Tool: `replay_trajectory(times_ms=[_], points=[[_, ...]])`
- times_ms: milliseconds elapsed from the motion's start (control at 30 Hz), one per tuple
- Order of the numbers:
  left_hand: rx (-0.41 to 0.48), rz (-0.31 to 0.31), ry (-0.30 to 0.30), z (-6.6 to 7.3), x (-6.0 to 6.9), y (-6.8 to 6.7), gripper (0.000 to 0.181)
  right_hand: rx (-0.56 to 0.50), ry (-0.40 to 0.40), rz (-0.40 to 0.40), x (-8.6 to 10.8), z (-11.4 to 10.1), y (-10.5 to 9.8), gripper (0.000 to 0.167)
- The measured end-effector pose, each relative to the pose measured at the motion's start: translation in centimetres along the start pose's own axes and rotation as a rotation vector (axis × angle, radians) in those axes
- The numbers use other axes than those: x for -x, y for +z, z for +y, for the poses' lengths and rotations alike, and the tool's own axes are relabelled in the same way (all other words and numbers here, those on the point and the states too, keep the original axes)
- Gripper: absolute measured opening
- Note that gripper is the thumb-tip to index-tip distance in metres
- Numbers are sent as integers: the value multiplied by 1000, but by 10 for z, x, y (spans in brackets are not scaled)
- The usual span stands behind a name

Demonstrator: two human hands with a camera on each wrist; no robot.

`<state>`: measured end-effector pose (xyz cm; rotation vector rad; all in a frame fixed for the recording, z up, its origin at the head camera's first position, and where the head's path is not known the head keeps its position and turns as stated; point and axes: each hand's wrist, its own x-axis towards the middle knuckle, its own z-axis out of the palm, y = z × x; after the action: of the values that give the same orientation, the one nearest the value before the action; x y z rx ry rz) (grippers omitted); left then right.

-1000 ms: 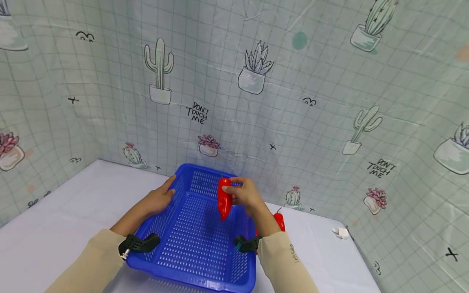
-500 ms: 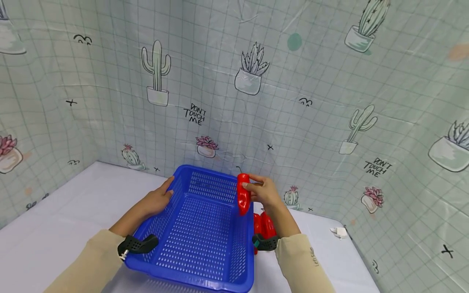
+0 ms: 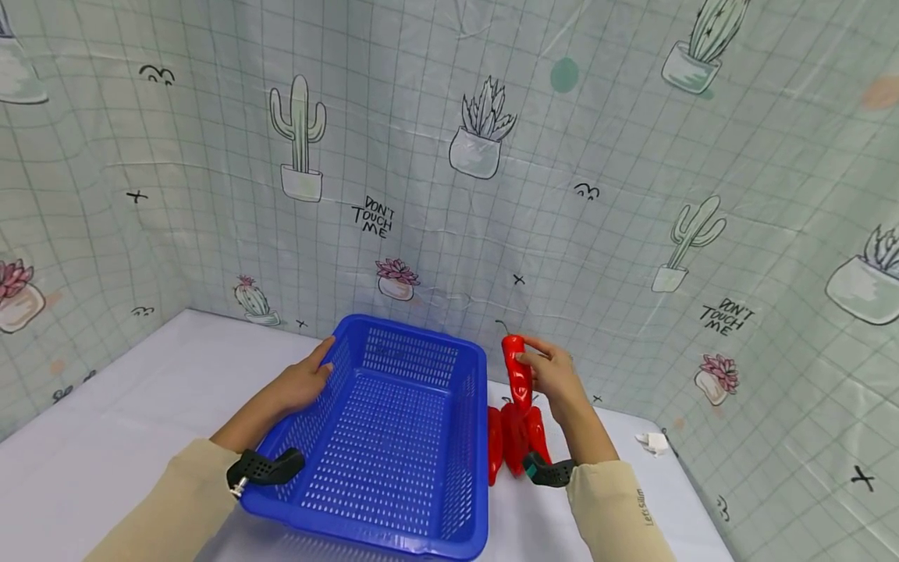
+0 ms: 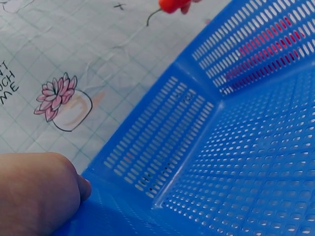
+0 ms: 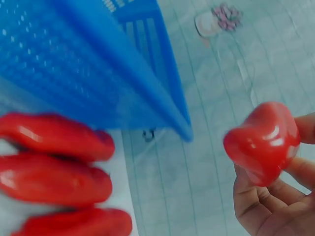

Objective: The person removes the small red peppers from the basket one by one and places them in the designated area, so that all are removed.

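Note:
My left hand (image 3: 302,384) grips the left rim of a blue plastic basket (image 3: 485,445), thumb over the edge. The basket is perforated, with nothing on its floor. My right hand (image 3: 555,373) pinches a red pepper (image 3: 518,373) near its top, stem up and tip down, in the air right of the basket. Below it three red peppers lie side by side on the table: a left one (image 3: 495,449) against the basket, a middle one (image 3: 515,453) and a right one (image 3: 538,433). In the right wrist view the held pepper (image 5: 263,142) shows its lower end.
A white table (image 3: 604,515) carries everything. Behind it and at the sides hangs a gridded curtain (image 3: 435,218) printed with cacti. A small white object (image 3: 655,444), its kind unclear, lies near the right table edge.
My right hand has carried the pepper from over the basket, past its right rim, to above the peppers on the table. The left hand and basket have stayed put.

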<state>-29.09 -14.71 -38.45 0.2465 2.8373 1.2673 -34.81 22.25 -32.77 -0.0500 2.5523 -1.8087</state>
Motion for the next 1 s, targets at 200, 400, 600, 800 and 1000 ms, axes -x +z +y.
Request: replay_trajectory(times_ms=[200,400,600,800,1000], points=[[1,0,-2,0,0,0,57,28,20,48,1,14,-23,49],[17,-4,-17,-2,3,-3,58,72,72,75,0,31,-36,50],[18,-2,-18,-4,5,-3,58,98,113,101,2,57,-51,51],[25,-12,-16,-2,4,-1,58,128,195,116,7,81,-65,54],[13,-10,-13,0,3,0,58,217,239,165,9,101,-73,57]])
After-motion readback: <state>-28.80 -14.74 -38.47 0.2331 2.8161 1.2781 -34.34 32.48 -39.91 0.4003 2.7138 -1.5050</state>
